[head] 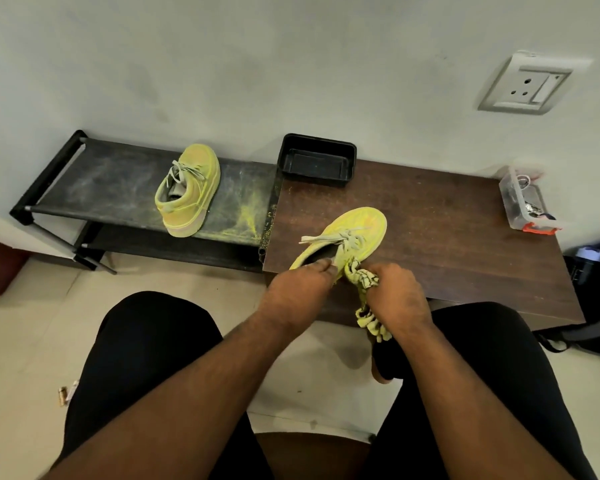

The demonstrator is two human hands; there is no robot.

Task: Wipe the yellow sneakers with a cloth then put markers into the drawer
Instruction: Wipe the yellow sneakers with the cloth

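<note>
A pale, slightly stained wall [257, 64] fills the upper half of the frame, with a white socket [530, 83] at upper right. Below it stand a dark brown wooden table [447, 237] and, at left, a black rack [111, 181]. The floor [32, 323] has light tiles.

Two bare forearms, no sleeves, no watch or rings visible. Left hand [297, 289] and right hand [400, 296] bare, no gloves. Black shorts [146, 341] on both thighs, plain fabric, no logos or markings visible; hems end around the knees. One bare foot [381, 374] partly visible under right forearm, no shoe.
</note>
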